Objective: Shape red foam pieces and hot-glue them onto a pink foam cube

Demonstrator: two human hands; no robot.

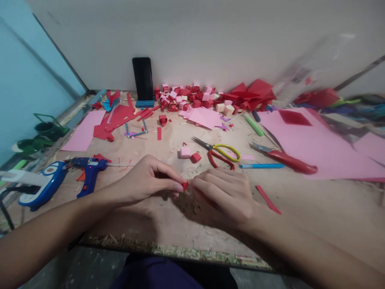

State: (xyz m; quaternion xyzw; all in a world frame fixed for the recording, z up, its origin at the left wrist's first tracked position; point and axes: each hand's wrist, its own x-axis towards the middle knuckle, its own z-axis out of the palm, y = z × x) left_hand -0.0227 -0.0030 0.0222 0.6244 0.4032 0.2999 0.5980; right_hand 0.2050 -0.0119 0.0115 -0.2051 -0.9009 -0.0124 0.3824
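Observation:
Between the fingertips of my left hand (pixel 156 178) is a small folded piece of red paper (pixel 185 186). My right hand (pixel 224 192) meets it from the other side, thumb and forefinger closed at its edge; the rest of its fingers curl under and are partly hidden. Just beyond my hands lie a pink paper cube (pixel 185 152) and a red paper cube (pixel 196 157). Scissors (pixel 215 148) with one yellow and one red handle lie past my right hand, with a blue pen (pixel 262 166) beside them. A red paper strip (pixel 268 199) rests near my right wrist.
A blue glue gun (pixel 92 172) lies at the left. Red-handled cutters (pixel 288 159) sit near large pink sheets (pixel 315 148) at the right. Against the back wall are a phone (pixel 143 78) and a heap of paper cubes (pixel 192 96). The table edge (pixel 180 251) is close to me.

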